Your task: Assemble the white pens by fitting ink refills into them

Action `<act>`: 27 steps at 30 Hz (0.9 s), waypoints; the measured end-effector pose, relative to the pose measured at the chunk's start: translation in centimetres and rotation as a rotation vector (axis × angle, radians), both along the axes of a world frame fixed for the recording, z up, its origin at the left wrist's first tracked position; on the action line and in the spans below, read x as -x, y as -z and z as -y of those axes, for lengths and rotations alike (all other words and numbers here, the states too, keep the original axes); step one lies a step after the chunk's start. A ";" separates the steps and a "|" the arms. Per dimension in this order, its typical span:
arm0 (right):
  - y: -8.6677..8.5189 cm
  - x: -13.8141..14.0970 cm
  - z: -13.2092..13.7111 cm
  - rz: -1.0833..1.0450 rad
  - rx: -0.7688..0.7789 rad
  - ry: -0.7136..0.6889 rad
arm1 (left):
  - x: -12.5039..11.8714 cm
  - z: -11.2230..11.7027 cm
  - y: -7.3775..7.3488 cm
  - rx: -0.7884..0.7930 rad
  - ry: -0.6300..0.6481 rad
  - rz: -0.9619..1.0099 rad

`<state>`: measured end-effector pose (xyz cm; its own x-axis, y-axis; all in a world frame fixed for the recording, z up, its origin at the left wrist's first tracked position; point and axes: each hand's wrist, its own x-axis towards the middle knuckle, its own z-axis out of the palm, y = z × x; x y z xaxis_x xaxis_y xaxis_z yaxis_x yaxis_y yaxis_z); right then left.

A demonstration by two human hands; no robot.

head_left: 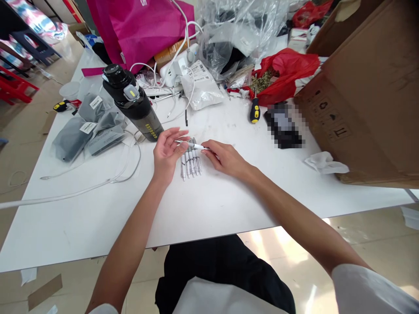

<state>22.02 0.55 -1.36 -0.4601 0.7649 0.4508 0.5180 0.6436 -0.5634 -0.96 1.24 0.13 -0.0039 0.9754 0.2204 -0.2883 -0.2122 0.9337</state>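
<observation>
A white pen with a grey grip (198, 146) is held level above the table, its rear end pinched in the fingers of my right hand (225, 158). My left hand (166, 152) is at the other end of the pen, palm turned up and fingers apart. Its thumb lies against or just beside the pen's tip end; I cannot tell whether they touch. Below, several similar white and clear pens (189, 163) lie side by side in a row, their upper ends partly hidden by the hands and the held pen.
A black water bottle (139, 109) stands beyond my left hand. Grey bagged packages (73, 137) and white cables (111, 179) lie at left. Farther back are a white parcel (201, 87) and a screwdriver (255, 110). A large cardboard box (363, 100) fills the right side.
</observation>
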 end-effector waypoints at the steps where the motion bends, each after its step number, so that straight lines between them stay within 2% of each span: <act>1: 0.0 -0.1 0.0 0.007 0.002 0.008 | 0.1 0.0 -0.1 -0.003 0.025 -0.019; 7: -0.1 -0.5 -0.1 0.042 0.120 0.021 | 0.2 0.0 -0.1 0.017 -0.057 -0.124; 10: -0.2 -0.6 -0.1 0.061 0.163 0.040 | 0.2 -0.1 0.0 0.001 0.006 -0.094; 14: -0.6 -0.6 -0.1 0.079 0.150 0.061 | 0.2 0.2 0.0 0.006 0.082 -0.128; 20: -0.7 -0.4 -0.3 0.118 0.068 0.029 | -0.3 0.3 -0.2 0.069 -0.068 -0.125; 27: 0.3 -0.6 -0.6 0.100 0.095 0.086 | -1.1 0.7 0.1 0.133 -0.043 -0.103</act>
